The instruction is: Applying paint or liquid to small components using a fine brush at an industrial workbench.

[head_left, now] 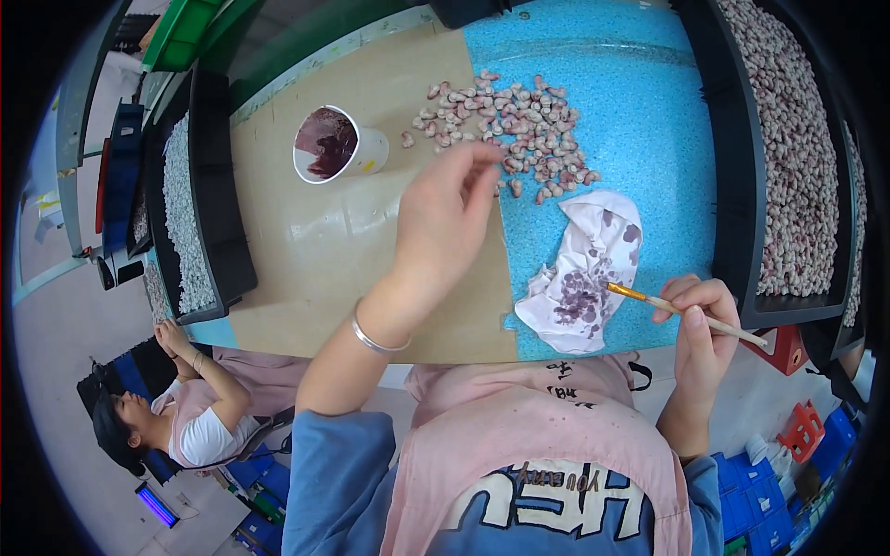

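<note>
My right hand [697,324] grips a thin paintbrush [714,322] with a pale handle and gold ferrule. Its tip points left, over a crumpled white cloth [607,243] blotched with dark purple paint. My left hand [450,208] is at the near left edge of a loose pile of small cream-and-purplish figure-shaped pieces [547,134]. Its fingers curl in toward the thumb beside the pieces; whether one is pinched there is hidden. A white paper cup [371,151] with dark purple paint inside stands to the left of the pile.
A black tray [732,176] heaped with similar pieces stands on the right. Another black tray [227,185] with pale grey-white pieces is on the left. The table has brown paper [315,278] on its left and blue sheeting [649,102] on its right. A co-worker [199,417] sits at lower left.
</note>
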Available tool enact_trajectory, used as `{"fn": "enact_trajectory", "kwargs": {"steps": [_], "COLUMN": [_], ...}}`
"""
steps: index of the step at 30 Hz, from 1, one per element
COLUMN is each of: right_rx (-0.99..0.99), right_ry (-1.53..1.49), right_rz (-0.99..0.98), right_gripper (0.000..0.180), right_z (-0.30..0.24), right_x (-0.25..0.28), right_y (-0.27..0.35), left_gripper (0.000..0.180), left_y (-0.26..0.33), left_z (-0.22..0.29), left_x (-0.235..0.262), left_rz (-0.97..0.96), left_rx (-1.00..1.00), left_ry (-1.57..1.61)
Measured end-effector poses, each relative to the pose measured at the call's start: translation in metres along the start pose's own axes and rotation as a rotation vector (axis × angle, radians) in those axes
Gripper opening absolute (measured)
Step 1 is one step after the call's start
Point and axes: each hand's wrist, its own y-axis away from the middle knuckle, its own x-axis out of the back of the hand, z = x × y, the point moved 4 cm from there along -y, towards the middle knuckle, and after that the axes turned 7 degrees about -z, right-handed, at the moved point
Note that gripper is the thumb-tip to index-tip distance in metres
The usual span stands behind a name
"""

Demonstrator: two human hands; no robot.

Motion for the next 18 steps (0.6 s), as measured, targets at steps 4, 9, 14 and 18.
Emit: {"fn": "enact_trajectory", "kwargs": {"steps": [4, 9, 14, 18], "right_rx": [-0.001, 0.019, 0.012, 0.031], "right_ry": [0.018, 0.030, 0.026, 0.025], "right_rz": [-0.041, -0.054, -0.037, -0.038], "right_gripper": [0.012, 0.011, 0.011, 0.012], "right_z": [0.002, -0.002, -0.005, -0.014], "right_x": [-0.001, -0.008, -0.011, -0.018], "right_y": [-0.006, -0.008, -0.005, -0.006], "left_gripper": [0.022, 0.020, 0.019, 0.025], "left_y": [0.014, 0.014, 0.039, 0.057], "left_z": [-0.006, -0.008, 0.011, 0.037], "left_x": [-0.015, -0.021, -0.022, -0.019], "left_rz": [0.026, 0.080, 0.038, -0.014], "left_rx": [-0.071, -0.177, -0.147, -0.265], "left_ry": [-0.212, -0.325, -0.135, -0.026]}}
